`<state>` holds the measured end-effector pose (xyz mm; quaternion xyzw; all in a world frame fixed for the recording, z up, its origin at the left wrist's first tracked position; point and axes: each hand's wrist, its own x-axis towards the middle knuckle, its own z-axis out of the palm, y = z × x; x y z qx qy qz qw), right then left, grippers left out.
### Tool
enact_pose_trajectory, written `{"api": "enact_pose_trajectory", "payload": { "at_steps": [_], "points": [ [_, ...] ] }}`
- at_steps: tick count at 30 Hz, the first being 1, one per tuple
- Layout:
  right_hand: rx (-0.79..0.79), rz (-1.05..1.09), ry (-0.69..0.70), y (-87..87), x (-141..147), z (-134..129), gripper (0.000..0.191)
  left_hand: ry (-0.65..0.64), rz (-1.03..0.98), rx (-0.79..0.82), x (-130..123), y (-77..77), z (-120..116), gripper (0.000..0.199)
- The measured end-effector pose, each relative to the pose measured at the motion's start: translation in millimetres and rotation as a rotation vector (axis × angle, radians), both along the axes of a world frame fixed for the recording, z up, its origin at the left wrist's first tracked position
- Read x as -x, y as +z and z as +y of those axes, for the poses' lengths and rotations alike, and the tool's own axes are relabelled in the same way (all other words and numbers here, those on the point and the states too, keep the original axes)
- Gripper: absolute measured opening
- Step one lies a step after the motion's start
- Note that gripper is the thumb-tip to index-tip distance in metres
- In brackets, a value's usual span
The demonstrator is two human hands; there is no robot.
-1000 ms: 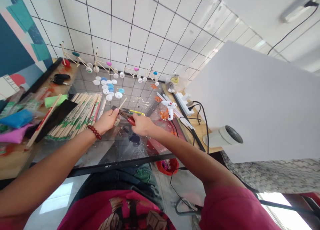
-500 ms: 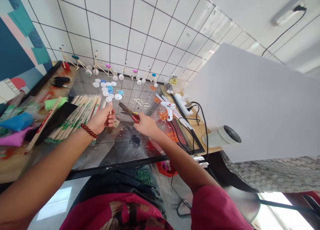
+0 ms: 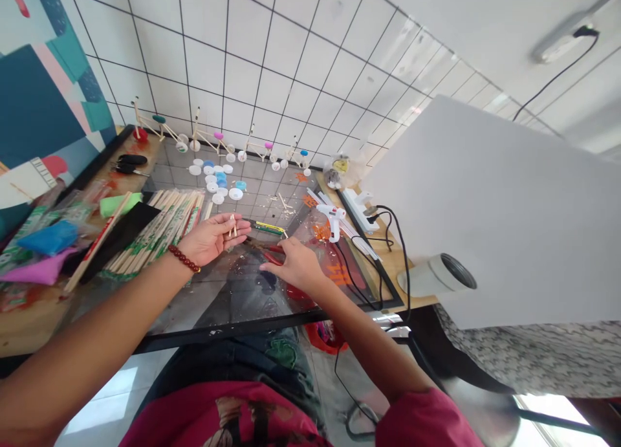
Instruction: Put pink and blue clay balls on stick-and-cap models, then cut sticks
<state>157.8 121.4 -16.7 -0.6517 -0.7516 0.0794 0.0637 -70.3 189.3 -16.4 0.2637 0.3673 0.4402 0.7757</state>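
My left hand (image 3: pixel 216 235) is turned palm up, fingers stretched out. Its thumb keeps two short wooden stick pieces (image 3: pixel 233 225) against the fingers. My right hand (image 3: pixel 298 262) is around the spread red handles of a pair of pliers (image 3: pixel 272 258), thumb along one handle and fingers by the other. The dark jaws point left, low over the table, below my left fingertips. A small pale bit shows at my right index finger. Behind the hands lies a green and yellow utility knife (image 3: pixel 266 228).
Wrapped chopsticks (image 3: pixel 155 230) lie left of my left hand. White and blue bottle caps (image 3: pixel 213 178) are grouped behind it. Several small stick-and-cap models (image 3: pixel 250 146) stand along the wall. A white glue gun (image 3: pixel 332 220) and a power strip (image 3: pixel 359 211) are at the right.
My left hand has turned palm up and opened out, showing the stick pieces. The pliers have come down towards me and their handles have spread.
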Motion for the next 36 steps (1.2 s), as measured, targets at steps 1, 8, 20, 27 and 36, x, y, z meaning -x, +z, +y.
{"api": "enact_pose_trajectory", "payload": {
  "at_steps": [1, 8, 20, 27, 36],
  "points": [
    [-0.014, 0.005, 0.003, -2.3, 0.5, -0.3, 0.061, -0.002, 0.007, -0.004, -0.4, -0.5, -0.3, 0.019],
    [-0.119, 0.027, 0.056, -12.6, 0.0, -0.4, 0.049, -0.028, 0.012, 0.010, -4.8, 4.0, -6.4, 0.017],
    [-0.363, 0.075, 0.134, -0.6, 23.0, 17.8, 0.051, -0.005, -0.027, 0.071, -8.5, 5.7, -10.7, 0.019],
    [-0.519, 0.184, 0.155, -13.5, 54.5, 39.7, 0.048, 0.019, -0.049, 0.095, -11.2, 3.3, -11.0, 0.018],
    [-0.496, 0.257, 0.168, -16.3, 45.1, 40.0, 0.047, 0.079, 0.002, 0.107, -11.0, 2.4, -9.2, 0.018]
  ]
}}
